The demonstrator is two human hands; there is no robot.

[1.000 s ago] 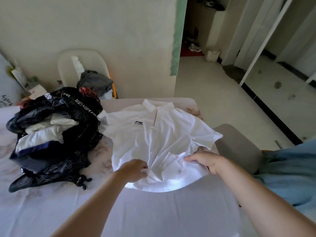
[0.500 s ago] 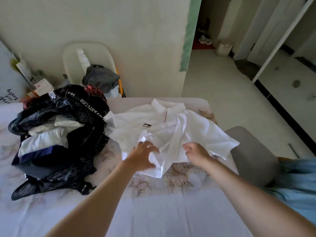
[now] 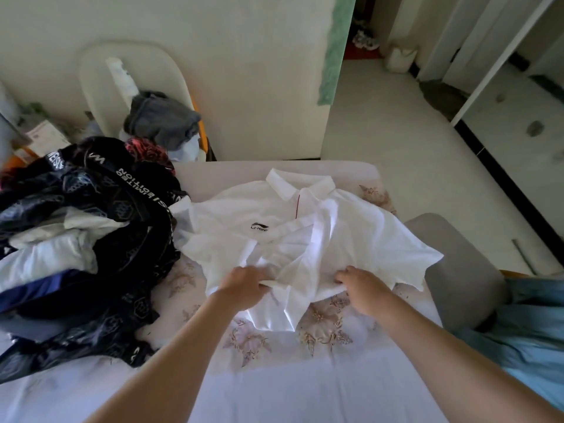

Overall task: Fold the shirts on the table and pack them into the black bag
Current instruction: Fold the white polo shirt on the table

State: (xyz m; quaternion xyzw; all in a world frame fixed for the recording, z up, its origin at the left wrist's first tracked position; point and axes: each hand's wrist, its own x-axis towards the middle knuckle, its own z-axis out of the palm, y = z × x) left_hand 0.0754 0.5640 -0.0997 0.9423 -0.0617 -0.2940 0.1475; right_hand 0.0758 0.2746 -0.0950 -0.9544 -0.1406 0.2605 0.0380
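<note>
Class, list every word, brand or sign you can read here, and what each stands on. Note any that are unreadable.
"LI-NIN", end hidden by a fold: chest of the white collared polo shirt.
"LIMITED EDITION", upside down: band on the black patterned bag.
Lettering on the bag's second band: partly hidden, unreadable.
Print on the pale paper packet, far left: too small.

The white shirt (image 3: 244, 209) is smooth matt cloth (creased), the black bag (image 3: 128, 270) glossy printed fabric.

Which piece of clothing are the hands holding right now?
The white collared shirt on the table: left hand and right hand both grip its lower edge. The grey garment on the chair and clothes in the black bag are untouched.
</note>
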